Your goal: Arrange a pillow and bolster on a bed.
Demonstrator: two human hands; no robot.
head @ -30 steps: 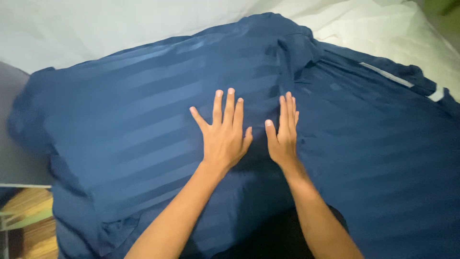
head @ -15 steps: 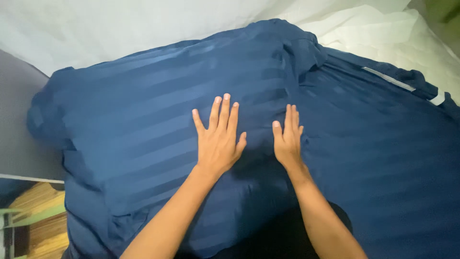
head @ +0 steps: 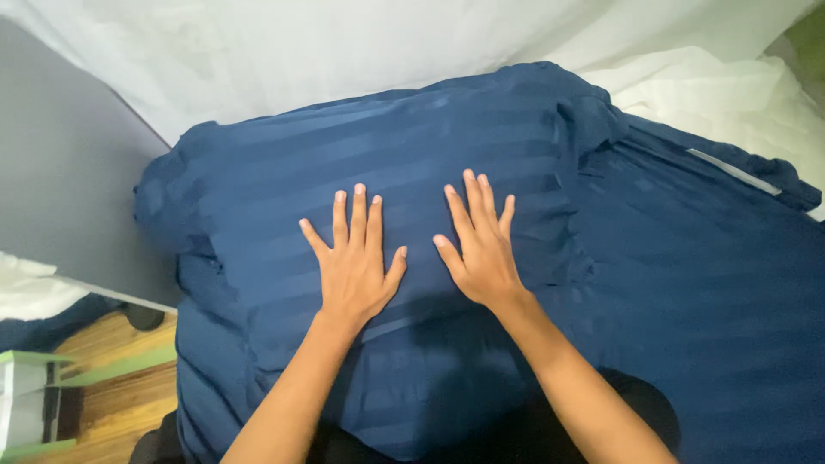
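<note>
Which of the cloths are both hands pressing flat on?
The dark blue striped cloth; left hand and right hand lie on it, while the white sheet lies untouched behind.

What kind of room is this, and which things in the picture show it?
Probably a bedroom. Both hands, left hand and right hand, press flat on a navy striped pillow lying on a bed with a white sheet; a wooden floor shows beside it.

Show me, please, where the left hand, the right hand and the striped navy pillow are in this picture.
left hand [head: 352, 266], head view, on the back of the hand.
right hand [head: 479, 253], head view, on the back of the hand.
striped navy pillow [head: 258, 206], head view, on its bare top surface, left of the hands.
</note>
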